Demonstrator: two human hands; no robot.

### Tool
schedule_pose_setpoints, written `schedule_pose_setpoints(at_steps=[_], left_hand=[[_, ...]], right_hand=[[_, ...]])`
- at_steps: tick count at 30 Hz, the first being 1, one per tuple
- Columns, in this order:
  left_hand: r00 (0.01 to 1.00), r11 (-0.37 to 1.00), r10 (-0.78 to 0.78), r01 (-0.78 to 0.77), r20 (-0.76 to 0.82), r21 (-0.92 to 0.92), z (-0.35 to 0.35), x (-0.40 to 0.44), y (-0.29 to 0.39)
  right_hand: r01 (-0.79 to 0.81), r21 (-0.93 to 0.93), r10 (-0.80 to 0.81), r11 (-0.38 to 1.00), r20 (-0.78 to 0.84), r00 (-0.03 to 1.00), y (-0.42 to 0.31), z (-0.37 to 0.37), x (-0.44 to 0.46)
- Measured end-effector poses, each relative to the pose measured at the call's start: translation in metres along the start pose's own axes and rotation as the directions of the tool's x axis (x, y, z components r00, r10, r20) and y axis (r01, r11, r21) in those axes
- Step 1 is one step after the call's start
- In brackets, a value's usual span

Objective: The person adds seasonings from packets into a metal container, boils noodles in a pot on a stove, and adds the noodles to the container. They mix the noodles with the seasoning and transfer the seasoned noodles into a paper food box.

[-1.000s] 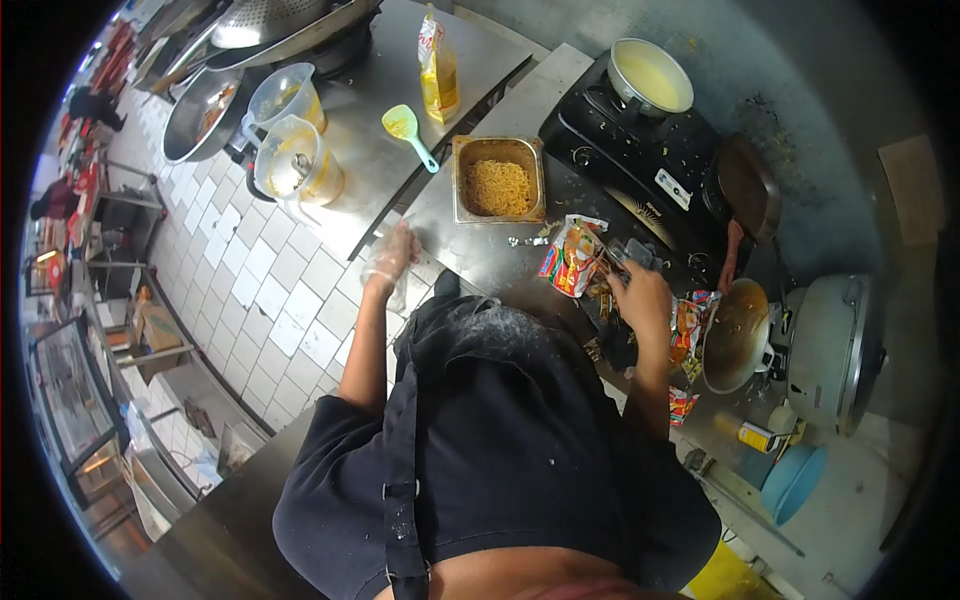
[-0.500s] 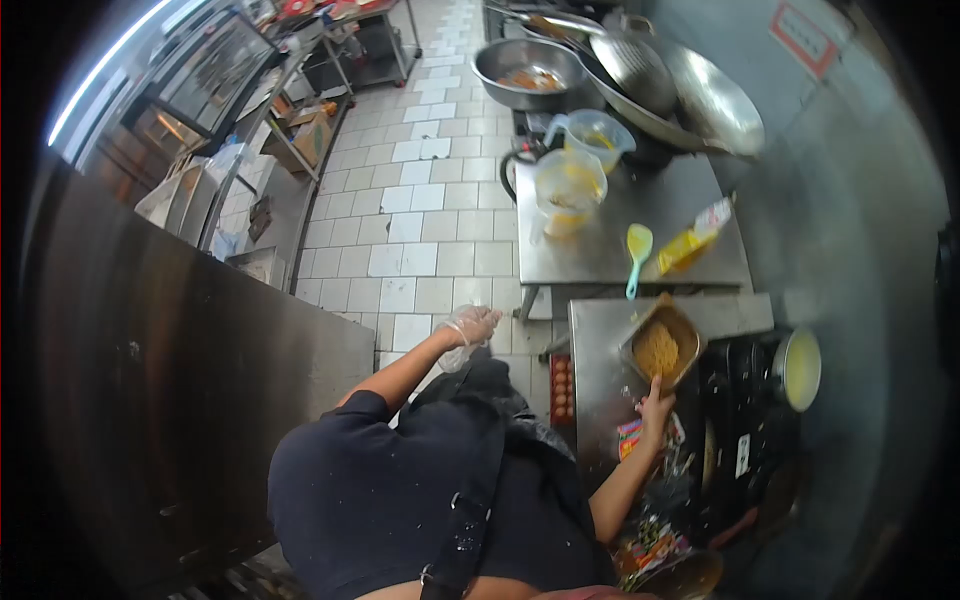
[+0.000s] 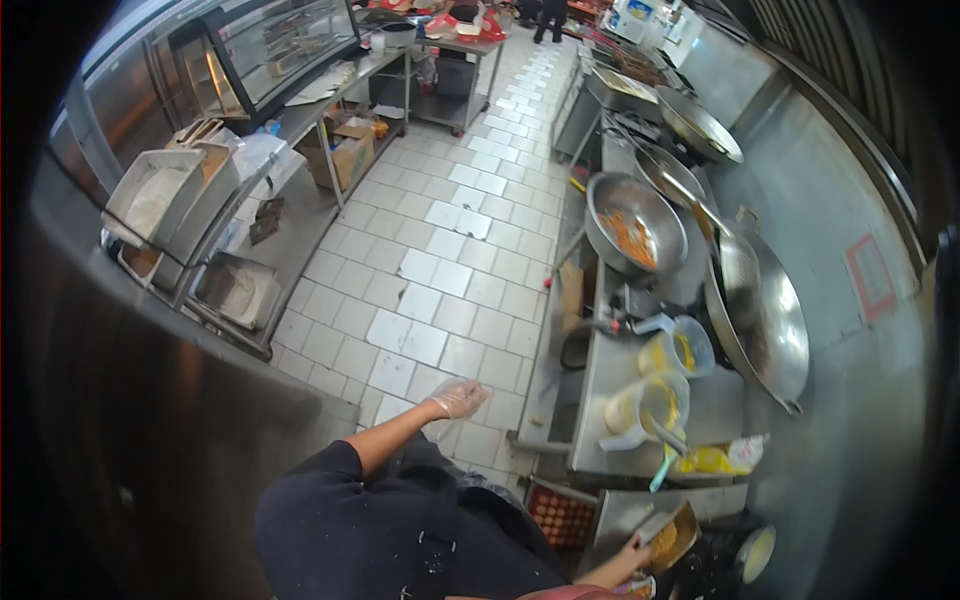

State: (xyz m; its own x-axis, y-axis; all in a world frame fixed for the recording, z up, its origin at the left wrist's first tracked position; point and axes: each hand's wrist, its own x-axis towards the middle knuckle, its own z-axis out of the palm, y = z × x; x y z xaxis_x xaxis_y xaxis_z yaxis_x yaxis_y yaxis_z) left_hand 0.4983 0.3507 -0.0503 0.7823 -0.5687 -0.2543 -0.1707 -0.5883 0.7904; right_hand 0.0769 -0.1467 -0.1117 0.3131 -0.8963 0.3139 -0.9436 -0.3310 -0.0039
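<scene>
My left hand [image 3: 460, 399] wears a clear plastic glove and hangs over the tiled floor, its fingers drawn together; whether anything is in them is too small to tell. At the lower right, my bare right hand [image 3: 634, 552] grips the near edge of a metal pan [image 3: 686, 535], which is tilted and has yellowish-brown crumbly food in it. Above the pan, on the metal table, are a yellow packet [image 3: 712, 459], a pale green spoon [image 3: 668, 462] and two measuring jugs [image 3: 648, 408] with yellow residue.
A large steel bowl [image 3: 611, 222] with orange scraps and a wide wok [image 3: 783, 330] stand further along the right. Under the counter is a tray of eggs [image 3: 560, 515]. Metal trays [image 3: 240, 290] line the left shelf. A person [image 3: 550, 18] stands far down the aisle.
The view has swung toward the aisle. My right hand went from the packets to the metal pan and took hold of it. My gloved left hand stays out over the floor.
</scene>
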Motion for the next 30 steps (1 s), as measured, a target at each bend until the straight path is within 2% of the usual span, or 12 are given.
schedule_pose_setpoints(at_steps=[1, 5, 10, 12, 17, 18, 19, 20, 21, 26, 28, 30], left_hand=[[0.997, 0.998, -0.033, 0.03, -0.063, -0.05, -0.014, 0.017, -0.011], [0.999, 0.984, -0.04, 0.046, 0.035, -0.174, -0.077, 0.1, -0.028], [0.983, 0.997, 0.076, -0.069, 0.165, -0.044, -0.175, 0.219, -0.048], [0.959, 0.981, -0.046, 0.096, 0.278, -0.168, -0.204, 0.259, -0.087], [0.971, 0.901, -0.1, -0.005, 0.218, 0.433, -0.265, 0.239, -0.345], [0.748, 0.817, -0.574, 0.5, 0.334, 0.286, -0.292, 0.219, -0.372], [0.786, 0.781, -0.593, 0.508, 0.175, 0.363, -0.321, 0.176, -0.369], [0.865, 0.837, -0.453, 0.328, 0.216, 0.438, -0.312, 0.135, -0.478], [0.673, 0.753, -0.544, 0.128, 0.501, 0.646, -0.367, 0.109, -0.451], [0.19, 0.649, -0.714, 0.541, 0.674, 0.535, -0.461, 0.128, -0.465], [0.252, 0.678, -0.695, 0.54, 0.673, 0.499, -0.493, 0.176, -0.484], [0.522, 0.709, -0.704, 0.472, 0.482, 0.524, -0.525, 0.243, -0.523]], right_hand=[[0.128, -0.083, -0.147, 0.988, -0.296, 0.944, 0.01, 0.0, -0.02], [-0.303, 0.193, 0.274, 0.933, 0.162, 0.948, -0.07, -0.029, -0.073], [-0.38, 0.247, 0.284, 0.891, 0.349, 0.893, -0.283, 0.023, -0.105], [-0.367, 0.293, 0.234, 0.883, 0.404, 0.884, -0.377, 0.047, -0.101], [-0.266, 0.467, -0.006, 0.843, 0.503, 0.864, -0.639, 0.074, -0.043], [-0.242, 0.508, -0.063, 0.827, 0.511, 0.857, -0.695, 0.073, -0.026], [-0.211, 0.551, -0.124, 0.808, 0.508, 0.852, -0.749, 0.072, -0.009], [-0.177, 0.583, -0.185, 0.793, 0.508, 0.841, -0.801, 0.066, 0.006], [-0.146, 0.618, -0.243, 0.773, 0.5, 0.831, -0.853, 0.062, 0.019], [-0.042, 0.703, -0.434, 0.71, 0.484, 0.76, -1.05, 0.054, 0.049], [-0.039, 0.688, -0.438, 0.725, 0.504, 0.744, -1.102, 0.055, 0.046], [-0.057, 0.645, -0.393, 0.762, 0.531, 0.751, -1.134, 0.06, 0.038]])
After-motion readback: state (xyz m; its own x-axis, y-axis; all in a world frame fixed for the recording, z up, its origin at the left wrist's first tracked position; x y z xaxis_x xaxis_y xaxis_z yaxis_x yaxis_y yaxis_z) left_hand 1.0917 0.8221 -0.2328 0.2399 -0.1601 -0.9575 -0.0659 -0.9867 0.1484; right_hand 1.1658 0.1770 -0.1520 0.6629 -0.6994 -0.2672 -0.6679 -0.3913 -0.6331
